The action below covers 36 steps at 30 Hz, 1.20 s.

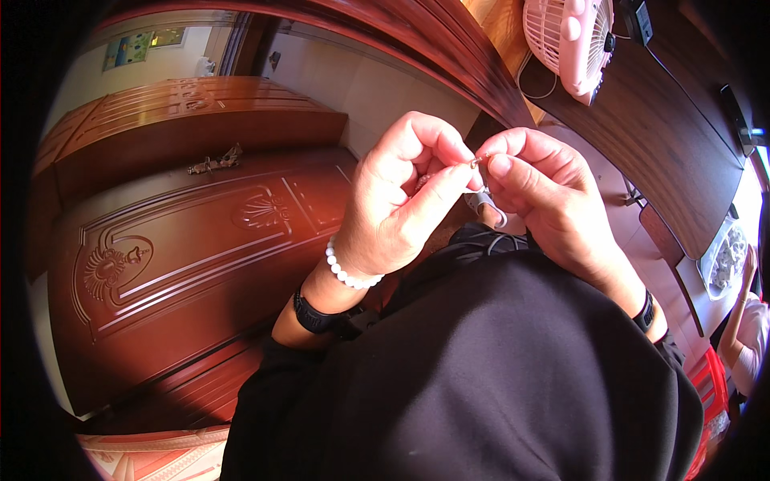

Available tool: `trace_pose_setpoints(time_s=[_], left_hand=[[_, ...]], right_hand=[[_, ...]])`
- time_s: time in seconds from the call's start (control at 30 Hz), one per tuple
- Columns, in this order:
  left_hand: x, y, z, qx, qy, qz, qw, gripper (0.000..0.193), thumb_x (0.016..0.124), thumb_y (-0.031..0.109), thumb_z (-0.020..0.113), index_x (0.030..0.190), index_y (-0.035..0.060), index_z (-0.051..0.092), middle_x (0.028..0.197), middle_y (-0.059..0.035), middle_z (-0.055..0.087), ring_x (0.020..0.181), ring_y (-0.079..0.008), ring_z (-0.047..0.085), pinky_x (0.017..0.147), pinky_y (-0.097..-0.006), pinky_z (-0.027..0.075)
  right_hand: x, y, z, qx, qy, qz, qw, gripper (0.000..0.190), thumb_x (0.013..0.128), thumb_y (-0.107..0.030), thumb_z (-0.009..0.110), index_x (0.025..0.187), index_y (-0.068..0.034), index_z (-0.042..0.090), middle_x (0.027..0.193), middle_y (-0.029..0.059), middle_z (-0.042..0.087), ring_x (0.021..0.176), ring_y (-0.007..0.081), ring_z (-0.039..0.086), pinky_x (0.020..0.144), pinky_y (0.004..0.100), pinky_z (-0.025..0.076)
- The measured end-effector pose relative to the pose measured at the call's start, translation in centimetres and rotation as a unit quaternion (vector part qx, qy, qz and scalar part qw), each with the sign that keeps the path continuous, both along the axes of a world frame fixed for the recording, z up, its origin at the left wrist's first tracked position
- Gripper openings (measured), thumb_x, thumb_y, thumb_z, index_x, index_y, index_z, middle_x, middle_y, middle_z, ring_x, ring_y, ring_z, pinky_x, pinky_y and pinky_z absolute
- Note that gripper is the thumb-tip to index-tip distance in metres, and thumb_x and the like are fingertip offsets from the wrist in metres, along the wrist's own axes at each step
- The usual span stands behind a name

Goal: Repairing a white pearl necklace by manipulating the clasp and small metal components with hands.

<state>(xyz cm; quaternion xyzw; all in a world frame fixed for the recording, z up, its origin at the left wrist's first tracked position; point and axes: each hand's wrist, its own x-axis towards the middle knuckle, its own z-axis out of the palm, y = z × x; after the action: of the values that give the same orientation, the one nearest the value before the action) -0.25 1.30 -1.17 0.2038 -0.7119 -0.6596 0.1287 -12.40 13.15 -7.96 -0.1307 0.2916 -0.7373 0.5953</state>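
Note:
My left hand [409, 192] and my right hand [544, 192] meet at the upper middle of the head view, fingertips nearly touching. Between them is a small gold-coloured metal clasp [475, 162]. The left thumb and index finger pinch one end of it. The right thumb and index finger pinch a tiny piece at its other end. Part of a pale pinkish beaded strand [423, 181] shows inside the curled left fingers; how it joins the clasp is hidden. A white bead bracelet [341, 273] and a black band are on the left wrist, and another black band is on the right.
A carved reddish-brown wooden door [204, 252] with a metal handle stands on the left. At upper right, a pink fan [571, 48] is beside a dark wooden table [649, 132]. A clear bag [725, 258], a red plastic chair [713, 385] and another person's arm [737, 324] are at far right.

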Motion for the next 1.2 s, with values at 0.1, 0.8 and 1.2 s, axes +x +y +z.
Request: trace_pose_setpoints(time_s=[0.1, 0.8, 1.2], left_hand=[[0.0, 0.2, 0.0, -0.005, 0.002, 0.003, 1.0, 0.01, 0.091, -0.004, 0.054, 0.099, 0.0014, 0.051, 0.089, -0.0024, 0.057, 0.081, -0.0057, 0.059, 0.072, -0.0188, 0.049], [0.0, 0.0, 0.4, -0.333, -0.005, -0.033, 0.942, 0.013, 0.082, -0.009, 0.061, 0.093, -0.0023, 0.064, 0.087, -0.0077, 0.061, 0.074, -0.0106, 0.057, 0.065, -0.0214, 0.046], [0.3, 0.3, 0.1, -0.322, 0.005, -0.009, 0.947, 0.004, 0.084, -0.001, 0.064, 0.087, 0.0007, 0.065, 0.083, -0.0061, 0.062, 0.066, -0.0093, 0.059, 0.056, -0.0206, 0.048]], right_hand=[[-0.1, 0.2, 0.2, 0.008, 0.003, 0.016, 1.0, 0.015, 0.092, -0.019, 0.062, 0.098, -0.005, 0.064, 0.087, -0.0011, 0.064, 0.071, 0.0009, 0.05, 0.063, 0.0167, 0.04], [0.1, 0.4, -0.1, -0.058, -0.126, 0.086, 0.987, 0.013, 0.093, -0.018, 0.057, 0.094, -0.005, 0.061, 0.073, -0.0045, 0.05, 0.063, 0.0038, 0.038, 0.058, 0.0195, 0.033], [0.7, 0.7, 0.0, -0.043, -0.092, 0.085, 0.991, 0.011, 0.091, -0.016, 0.059, 0.091, -0.005, 0.061, 0.071, -0.0045, 0.052, 0.062, 0.0037, 0.041, 0.057, 0.0194, 0.035]])
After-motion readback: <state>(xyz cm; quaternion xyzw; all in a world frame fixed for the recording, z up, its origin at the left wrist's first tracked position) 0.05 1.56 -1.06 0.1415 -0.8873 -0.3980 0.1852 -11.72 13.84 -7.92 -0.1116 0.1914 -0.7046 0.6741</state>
